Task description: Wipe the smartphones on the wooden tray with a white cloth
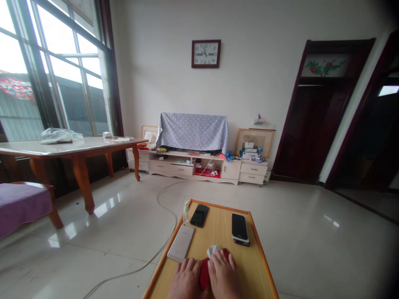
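Note:
A red flat thing that looks like a phone (204,274) lies low over the near part of a small wooden table (215,216), mostly covered by my hands. Gripping its left side is my left hand (187,276), fingers bent. My right hand (222,272) presses a crumpled white wipe (213,251) against its far end. To the left rests a pale phone (181,242), back up, with a black phone (199,215) beyond it. A small clear bottle (186,214) with a green top stands at the left edge. On the right, a dark-screened phone (240,226) lies on top of another.
A pale cable (162,245) runs along the tiled floor left of the table. Farther left stand a large table (90,145) and a purple-covered seat (25,205). Against the far wall is a low white cabinet (174,168) with a cloth-covered screen (193,132).

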`<state>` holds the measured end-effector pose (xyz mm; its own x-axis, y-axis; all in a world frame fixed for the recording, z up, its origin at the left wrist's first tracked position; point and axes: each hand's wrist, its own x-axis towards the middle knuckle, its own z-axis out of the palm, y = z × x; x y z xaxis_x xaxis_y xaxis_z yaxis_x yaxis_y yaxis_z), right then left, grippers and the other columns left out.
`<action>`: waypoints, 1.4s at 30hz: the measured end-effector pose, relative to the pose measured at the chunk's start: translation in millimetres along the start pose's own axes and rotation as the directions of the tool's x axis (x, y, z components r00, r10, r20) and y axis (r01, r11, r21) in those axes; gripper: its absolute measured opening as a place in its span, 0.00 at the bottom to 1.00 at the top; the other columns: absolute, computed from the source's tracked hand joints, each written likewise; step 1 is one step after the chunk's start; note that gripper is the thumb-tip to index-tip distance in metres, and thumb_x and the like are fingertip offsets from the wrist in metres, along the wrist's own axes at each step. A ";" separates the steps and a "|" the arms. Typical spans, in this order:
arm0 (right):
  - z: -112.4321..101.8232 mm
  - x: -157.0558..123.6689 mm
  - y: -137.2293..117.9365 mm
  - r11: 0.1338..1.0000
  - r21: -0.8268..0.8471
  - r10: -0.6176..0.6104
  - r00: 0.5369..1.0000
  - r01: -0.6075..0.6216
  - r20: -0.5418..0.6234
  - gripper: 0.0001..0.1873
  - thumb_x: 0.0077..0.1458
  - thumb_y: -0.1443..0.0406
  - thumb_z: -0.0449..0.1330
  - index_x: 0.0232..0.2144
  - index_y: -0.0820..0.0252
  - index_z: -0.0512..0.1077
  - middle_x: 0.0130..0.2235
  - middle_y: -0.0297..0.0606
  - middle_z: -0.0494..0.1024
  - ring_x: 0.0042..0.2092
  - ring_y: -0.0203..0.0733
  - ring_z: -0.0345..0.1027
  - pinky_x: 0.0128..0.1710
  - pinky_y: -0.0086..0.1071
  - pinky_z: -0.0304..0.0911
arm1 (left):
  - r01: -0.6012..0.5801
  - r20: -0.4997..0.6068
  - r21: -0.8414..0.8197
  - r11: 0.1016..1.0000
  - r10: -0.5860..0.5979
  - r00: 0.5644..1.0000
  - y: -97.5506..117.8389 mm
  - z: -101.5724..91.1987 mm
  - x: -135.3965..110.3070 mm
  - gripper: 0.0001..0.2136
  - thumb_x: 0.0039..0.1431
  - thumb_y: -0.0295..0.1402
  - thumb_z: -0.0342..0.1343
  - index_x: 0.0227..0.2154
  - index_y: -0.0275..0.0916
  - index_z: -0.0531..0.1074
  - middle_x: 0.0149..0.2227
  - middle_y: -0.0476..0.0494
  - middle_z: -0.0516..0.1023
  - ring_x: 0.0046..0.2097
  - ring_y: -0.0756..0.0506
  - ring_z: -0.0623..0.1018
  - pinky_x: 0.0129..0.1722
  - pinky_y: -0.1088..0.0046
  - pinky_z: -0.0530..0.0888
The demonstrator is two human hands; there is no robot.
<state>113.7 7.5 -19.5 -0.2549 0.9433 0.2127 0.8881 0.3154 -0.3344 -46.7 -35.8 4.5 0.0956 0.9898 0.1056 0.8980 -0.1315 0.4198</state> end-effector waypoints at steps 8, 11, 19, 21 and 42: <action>-12.0 -0.4 9.2 0.999 0.038 -0.019 0.998 0.017 0.064 0.28 0.70 0.55 0.39 0.61 0.53 0.70 0.65 0.40 0.66 0.68 0.49 0.56 0.69 0.55 0.39 | 0.009 0.008 0.001 1.000 -0.009 1.000 6.6 -6.6 -1.6 0.22 0.52 0.47 0.54 0.49 0.47 0.74 0.48 0.43 0.76 0.53 0.37 0.70 0.55 0.60 0.62; -14.7 10.4 16.4 0.993 -0.028 0.112 0.994 -0.112 0.013 0.29 0.70 0.55 0.37 0.61 0.55 0.69 0.65 0.40 0.65 0.69 0.50 0.53 0.69 0.56 0.38 | 0.011 0.003 0.002 1.000 -0.011 1.000 8.7 -8.1 -2.9 0.24 0.49 0.46 0.56 0.50 0.46 0.74 0.49 0.42 0.76 0.54 0.36 0.70 0.56 0.60 0.62; -7.8 -9.8 -38.6 0.991 0.107 -0.097 0.971 0.075 0.217 0.27 0.70 0.58 0.39 0.64 0.52 0.65 0.66 0.38 0.64 0.68 0.50 0.54 0.69 0.54 0.40 | 0.035 0.078 0.076 0.997 -0.041 0.996 -3.8 2.1 0.8 0.31 0.57 0.46 0.49 0.63 0.42 0.65 0.58 0.39 0.73 0.59 0.37 0.68 0.61 0.60 0.58; -13.2 -10.6 -36.0 0.986 0.134 -0.130 0.970 0.103 0.208 0.26 0.69 0.60 0.40 0.64 0.49 0.65 0.65 0.36 0.65 0.68 0.48 0.55 0.70 0.55 0.37 | 0.043 0.078 0.076 0.996 -0.049 0.996 -4.4 4.2 0.5 0.34 0.56 0.47 0.50 0.65 0.39 0.62 0.61 0.39 0.71 0.60 0.37 0.67 0.62 0.61 0.57; -17.8 3.4 11.6 0.987 -0.105 0.121 0.992 -0.118 0.023 0.28 0.69 0.57 0.38 0.61 0.49 0.70 0.64 0.40 0.66 0.67 0.51 0.55 0.68 0.61 0.38 | 0.070 -0.001 0.025 0.997 -0.070 0.998 4.2 -1.7 -3.6 0.36 0.50 0.47 0.54 0.63 0.38 0.64 0.58 0.39 0.74 0.59 0.37 0.69 0.61 0.62 0.59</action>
<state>130.0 12.6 -6.3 -0.1541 0.9767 0.1496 0.9471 0.1892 -0.2592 -44.1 -40.0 7.5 0.0317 0.9966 0.0766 0.9129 -0.0601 0.4038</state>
